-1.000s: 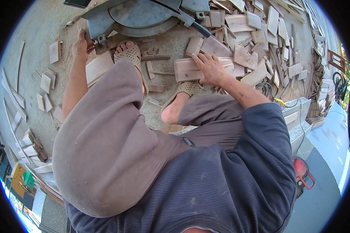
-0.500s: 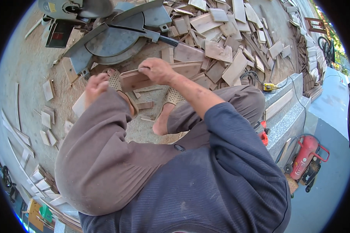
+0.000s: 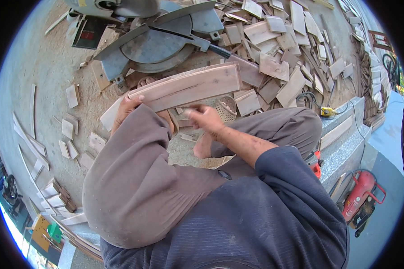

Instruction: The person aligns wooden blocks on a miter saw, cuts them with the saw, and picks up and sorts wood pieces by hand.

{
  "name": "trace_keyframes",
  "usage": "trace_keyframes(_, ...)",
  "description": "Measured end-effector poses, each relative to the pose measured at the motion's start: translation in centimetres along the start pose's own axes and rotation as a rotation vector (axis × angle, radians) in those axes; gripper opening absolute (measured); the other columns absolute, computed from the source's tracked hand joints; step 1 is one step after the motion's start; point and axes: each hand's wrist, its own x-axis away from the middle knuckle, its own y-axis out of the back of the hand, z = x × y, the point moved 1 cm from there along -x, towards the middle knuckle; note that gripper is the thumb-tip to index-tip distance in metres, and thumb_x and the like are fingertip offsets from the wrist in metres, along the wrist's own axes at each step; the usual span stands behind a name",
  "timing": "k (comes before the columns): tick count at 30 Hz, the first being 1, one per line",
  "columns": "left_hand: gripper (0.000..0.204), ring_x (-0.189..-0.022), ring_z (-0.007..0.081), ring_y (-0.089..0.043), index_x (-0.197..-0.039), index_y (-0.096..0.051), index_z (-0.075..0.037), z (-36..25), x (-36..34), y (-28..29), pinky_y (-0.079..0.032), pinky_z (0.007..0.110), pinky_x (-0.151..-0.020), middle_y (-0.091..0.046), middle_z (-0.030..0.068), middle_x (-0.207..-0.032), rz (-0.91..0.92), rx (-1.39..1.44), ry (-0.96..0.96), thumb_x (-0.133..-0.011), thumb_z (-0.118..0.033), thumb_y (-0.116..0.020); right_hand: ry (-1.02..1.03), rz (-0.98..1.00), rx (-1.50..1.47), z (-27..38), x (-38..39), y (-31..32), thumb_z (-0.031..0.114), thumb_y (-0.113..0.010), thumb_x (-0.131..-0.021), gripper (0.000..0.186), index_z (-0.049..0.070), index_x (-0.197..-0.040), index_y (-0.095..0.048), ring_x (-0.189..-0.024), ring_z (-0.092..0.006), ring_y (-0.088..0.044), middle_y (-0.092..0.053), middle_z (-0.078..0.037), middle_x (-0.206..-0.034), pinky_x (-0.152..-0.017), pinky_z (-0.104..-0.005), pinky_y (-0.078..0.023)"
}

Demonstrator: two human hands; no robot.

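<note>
A long, pale wooden board (image 3: 188,89) lies slantwise in front of my knees, with at least one more board edge showing behind it. My left hand (image 3: 126,109) is closed round the lower left part of the board, its thumb on the front face; my left knee hides some of the fingers. My right hand (image 3: 206,120) is just below the board's bottom edge, apart from it. Its fingers are smeared by motion, and I see nothing held in them.
Beyond the board stands a grey mitre saw (image 3: 159,42). A heap of wooden offcuts (image 3: 274,67) spreads to its right. At right are a yellow plug connector (image 3: 327,111), a granite step (image 3: 345,139) and a red air compressor (image 3: 360,193). Loose pieces (image 3: 68,128) dot the floor at left.
My left hand has come from beside the knee and taken hold of the board. My right hand has let go of its top edge and moved below it. The view has shifted slightly.
</note>
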Motion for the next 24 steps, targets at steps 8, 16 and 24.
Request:
trace_keyframes(8,0.039,-0.092,0.0158,-0.066,-0.121,-0.06,0.002,1.7,-1.4,4.3,-0.054,0.031,-0.084,-0.069,0.0089,-0.109,-0.038,0.006,-0.006,-0.089,-0.019,-0.07,0.038,0.015,-0.788,1.1,-5.3,4.9,0.026,-0.067,-0.096,0.032,0.004,-0.118,-0.06,-0.093,-0.0227,-0.068,-0.07,-0.01,-0.104,-0.082,-0.0383,-0.058)
trace_keyframes(16,0.033,-0.076,0.0107,-0.057,-0.104,-0.064,0.0,1.4,-3.5,10.7,-0.051,0.029,-0.07,-0.063,0.0009,-0.092,-0.391,-0.181,-0.111,-0.089,-0.028,-0.075,-0.02,0.04,-0.713,2.5,-8.5,1.9,0.031,-0.069,-0.095,0.039,0.001,-0.118,-0.059,-0.089,-0.0235,-0.069,-0.069,-0.01,-0.104,-0.08,-0.0374,-0.059)
trace_keyframes(24,0.033,-0.068,0.0078,-0.05,-0.08,-0.066,-0.002,3.7,0.1,14.9,-0.043,0.029,-0.059,-0.056,-0.0013,-0.072,-0.59,-0.412,-0.09,-0.087,-0.032,-0.077,0.382,-0.319,0.971,6.1,-4.6,8.6,0.031,-0.07,-0.086,0.038,0.003,-0.112,-0.064,-0.091,-0.0362,-0.065,-0.068,-0.014,-0.098,-0.083,-0.0426,-0.052)
